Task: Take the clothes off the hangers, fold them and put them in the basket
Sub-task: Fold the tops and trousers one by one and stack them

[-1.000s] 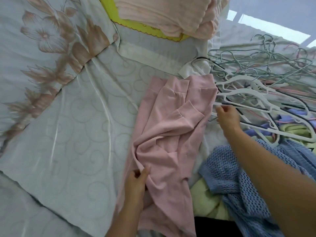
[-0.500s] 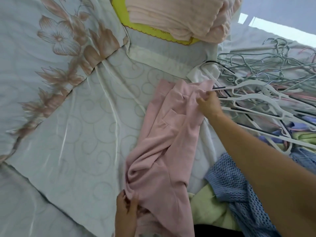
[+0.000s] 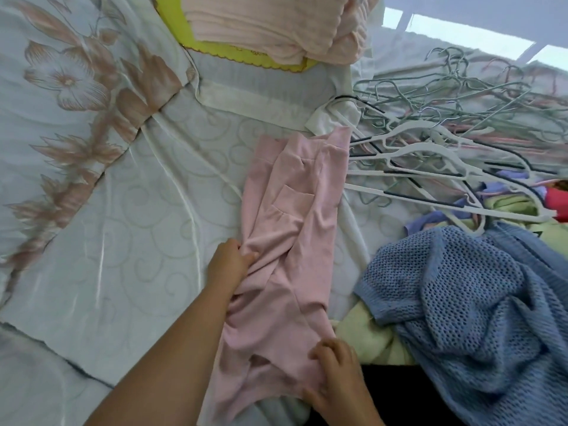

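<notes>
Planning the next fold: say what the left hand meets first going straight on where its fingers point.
The pink garment: the left hand grips its bunched folds. Beyond, probably the white hangers.

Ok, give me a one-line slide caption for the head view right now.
Left hand and right hand grip a pink garment on the bedsheet, beside hangers and a blue knit.

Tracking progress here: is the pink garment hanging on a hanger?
No, the pink garment lies bare on the bed sheet, with the hangers piled beside it.
</notes>
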